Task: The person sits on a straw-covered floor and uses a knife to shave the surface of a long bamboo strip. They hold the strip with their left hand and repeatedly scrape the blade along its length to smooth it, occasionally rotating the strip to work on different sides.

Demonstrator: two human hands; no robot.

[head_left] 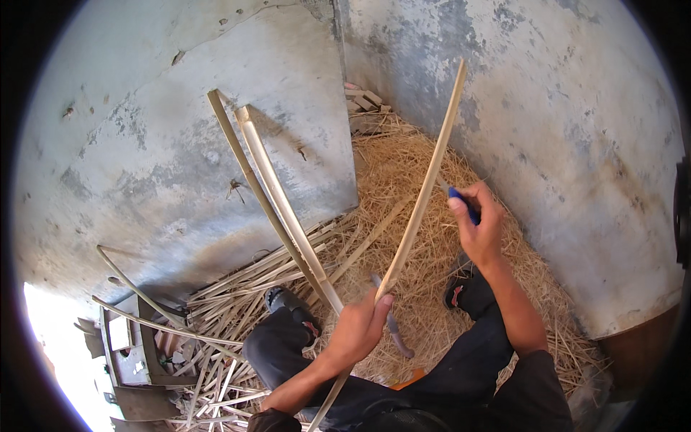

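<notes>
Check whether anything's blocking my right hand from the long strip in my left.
Nothing visible blocks it. The blue-handled tool in your right hand points toward the long strip in your left hand, its tip right by the strip; contact is unclear.

You've got no readable text, labels, numbers or signs. Using the pale strip (430,176) you hold as landmark: blue handle (471,212) right of it, nothing legible; left shoe (291,304) left of it and right shoe (455,291) right of it, red marks, too small to read.
</notes>
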